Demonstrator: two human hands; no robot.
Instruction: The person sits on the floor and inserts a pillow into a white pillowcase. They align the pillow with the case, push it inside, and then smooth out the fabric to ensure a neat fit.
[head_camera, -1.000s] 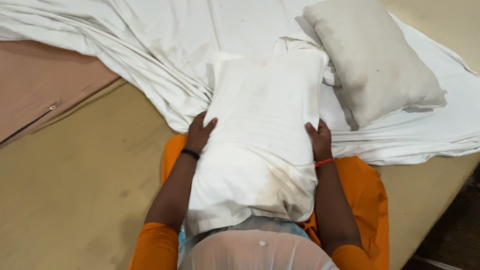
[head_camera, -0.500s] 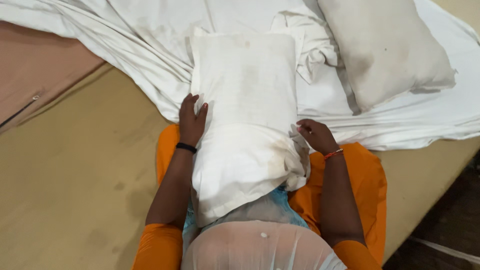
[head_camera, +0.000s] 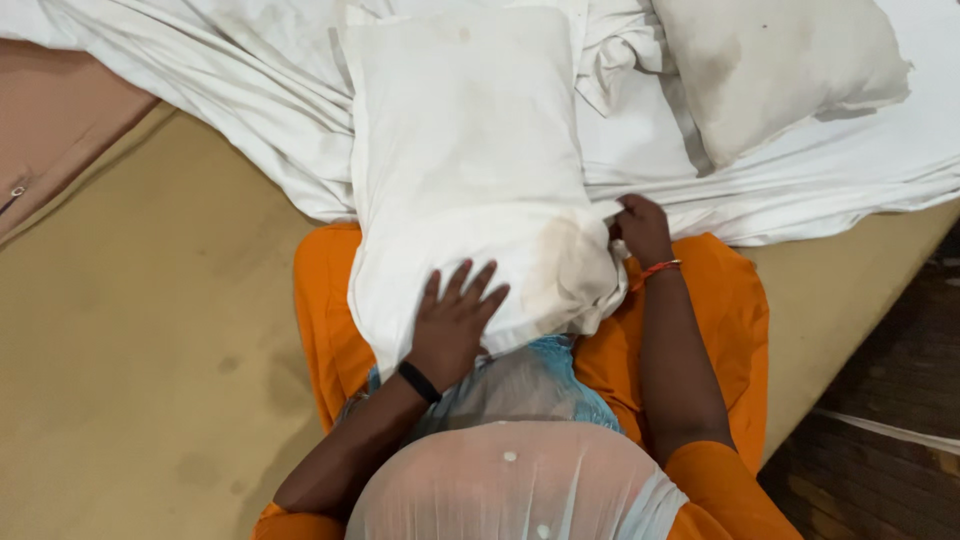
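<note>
A white cased pillow (head_camera: 465, 170) lies lengthwise down the middle of the scene, its far end on the rumpled white sheet (head_camera: 250, 90) and its near end over the person's lap on orange cloth (head_camera: 720, 310). The left hand (head_camera: 452, 325) lies flat on the near part of the pillow, fingers spread apart and pressing down, with a black band at the wrist. The right hand (head_camera: 640, 228) is at the pillow's right edge near its near corner, fingers curled together and pinched on a fold of the case fabric; a red thread circles that wrist. The case bunches and wrinkles at that corner, where a brownish stain shows. The near edge of the pillow hangs just over a pale blue and white gauzy garment (head_camera: 520, 400).

A second pillow without a case (head_camera: 770, 70), greyish and stained, lies to the far right on the sheet, near the first pillow but apart from it, with crumpled sheet folds between them. The sheet's near edge runs from far left diagonally toward the lap, then off to the right.

To the left spreads a wide tan mattress surface (head_camera: 150, 330), with open room beside the left arm. At the far left a brown cover with a zip (head_camera: 40, 130) meets the tan surface. On the right the mattress edge drops to a dark floor (head_camera: 890, 400), leaving only a narrow strip beside the right arm
</note>
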